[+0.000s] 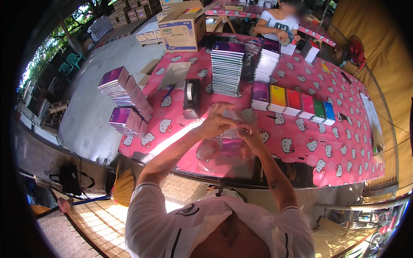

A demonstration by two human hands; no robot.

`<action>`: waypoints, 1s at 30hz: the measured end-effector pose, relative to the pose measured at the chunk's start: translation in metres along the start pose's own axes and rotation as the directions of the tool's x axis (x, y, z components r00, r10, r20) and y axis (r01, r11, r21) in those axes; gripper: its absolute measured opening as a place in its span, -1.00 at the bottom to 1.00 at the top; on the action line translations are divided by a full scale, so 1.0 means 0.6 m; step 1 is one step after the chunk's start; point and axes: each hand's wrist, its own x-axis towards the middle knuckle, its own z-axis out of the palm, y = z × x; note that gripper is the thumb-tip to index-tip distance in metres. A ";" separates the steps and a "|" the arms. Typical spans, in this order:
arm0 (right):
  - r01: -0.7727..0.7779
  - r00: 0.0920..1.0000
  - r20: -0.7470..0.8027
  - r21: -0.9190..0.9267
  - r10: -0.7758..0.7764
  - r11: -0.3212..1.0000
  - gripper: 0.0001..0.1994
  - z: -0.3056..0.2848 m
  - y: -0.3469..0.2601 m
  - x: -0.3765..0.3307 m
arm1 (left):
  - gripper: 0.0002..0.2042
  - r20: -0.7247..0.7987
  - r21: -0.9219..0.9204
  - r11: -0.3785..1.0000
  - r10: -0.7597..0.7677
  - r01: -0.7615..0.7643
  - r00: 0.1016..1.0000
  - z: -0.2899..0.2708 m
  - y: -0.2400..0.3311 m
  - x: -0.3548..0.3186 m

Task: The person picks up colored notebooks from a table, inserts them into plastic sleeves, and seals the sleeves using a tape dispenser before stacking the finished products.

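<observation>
Close to the near edge of the table, both hands are at a clear plastic bag (234, 160) with a purple-covered notebook (231, 144) showing through it. My left hand (216, 122) grips the upper part of the film, its fingers bent. Opposite it, my right hand (249, 134) pinches the film with thumb and fingers. Glare on the plastic blurs where each fingertip ends. Just beyond my left hand stands a black tape dispenser (191, 99). To the right runs a row of spiral notebooks, from a purple one (260, 95) through yellow, red, pink and green to blue (328, 112).
Tall notebook stacks stand at the far middle (227, 69) and far right (266, 64). Wrapped purple notebook packs (124, 92) are piled at the left edge. Behind is a cardboard box (180, 36). Across the table, a co-worker (275, 23) handles something. A broom (122, 187) lies below left.
</observation>
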 end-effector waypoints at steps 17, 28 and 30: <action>0.115 0.931 0.351 -0.027 -0.098 0.993 -0.30 -0.057 -0.025 0.086 | -0.48 0.444 -0.538 0.562 -0.444 0.628 0.778 0.047 -0.044 -0.016; 0.560 0.828 0.361 -0.551 -0.429 0.619 -0.76 -0.023 -0.068 -0.015 | -0.56 0.034 0.206 0.979 0.001 -0.008 0.999 0.031 0.041 -0.069; 0.568 0.823 0.376 -0.533 -0.427 0.627 -0.74 -0.020 -0.068 -0.005 | -0.58 0.034 0.135 0.990 -0.048 0.043 0.998 0.033 0.028 -0.068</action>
